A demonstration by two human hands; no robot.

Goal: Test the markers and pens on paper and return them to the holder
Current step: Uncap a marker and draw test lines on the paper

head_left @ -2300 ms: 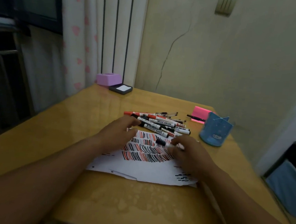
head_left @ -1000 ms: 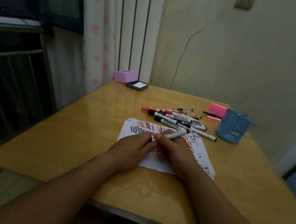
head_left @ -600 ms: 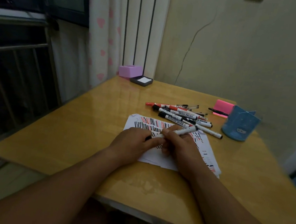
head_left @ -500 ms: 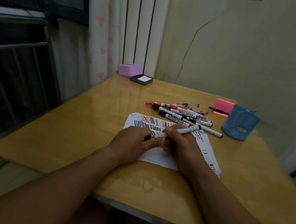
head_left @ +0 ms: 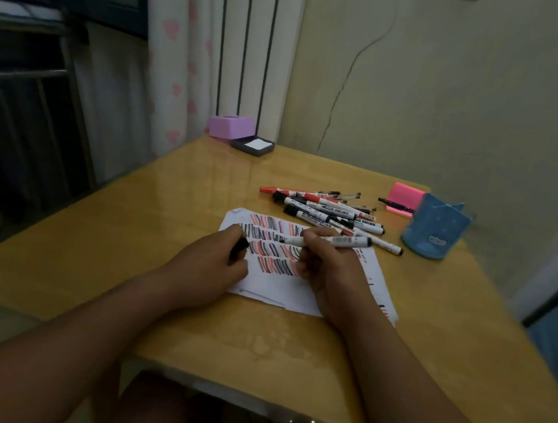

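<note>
A white sheet of paper (head_left: 275, 285) covered with red and black strokes lies on the wooden table (head_left: 136, 241). My right hand (head_left: 328, 268) grips an uncapped white marker (head_left: 343, 241), its tip pointing left over the paper. My left hand (head_left: 212, 263) rests on the paper's left edge and holds the black cap (head_left: 237, 248). Behind the paper lies a pile of markers and pens (head_left: 326, 209). The blue holder (head_left: 436, 226) stands to the right of the pile.
A pink sticky-note pad (head_left: 405, 195) with a black pen on it lies behind the holder. A purple box (head_left: 229, 127) and a dark tray with white notes (head_left: 253, 146) sit at the table's far corner. The wall runs along the far side and the table's right edge drops off.
The two hands have pulled apart: the cap came off the marker and stays in my left hand, while my right hand keeps the marker over the paper.
</note>
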